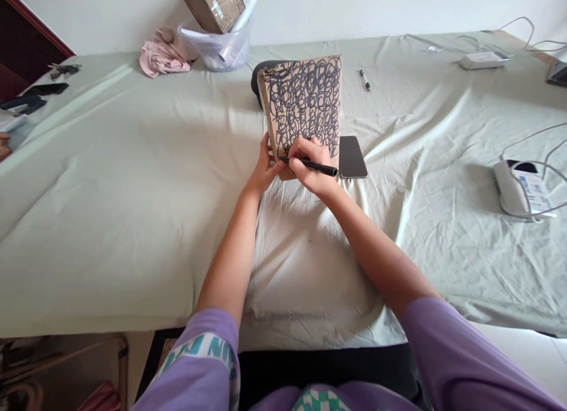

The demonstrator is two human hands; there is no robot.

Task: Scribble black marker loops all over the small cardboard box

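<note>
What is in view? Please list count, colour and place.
Cardboard: one, brown with black scribbles, centre
Pen: one, black, over cardboard
Phone: one, dark, beside cardboard
Marker: one, black and white, beyond phone
Object: one, black, behind cardboard
Basin: one, clear, far side
Box: one, brown, in basin
Cloth: one, pink, beside basin
Devices: two, white, right
Cables: several, pale, right
Small items: several, mostly dark, left edge
Tablecloth: one, pale green, underneath
Sleeves: two, purple, bottom
Left grip: one, bare, holding cardboard's left
Right grip: one, bare, holding pen
</note>
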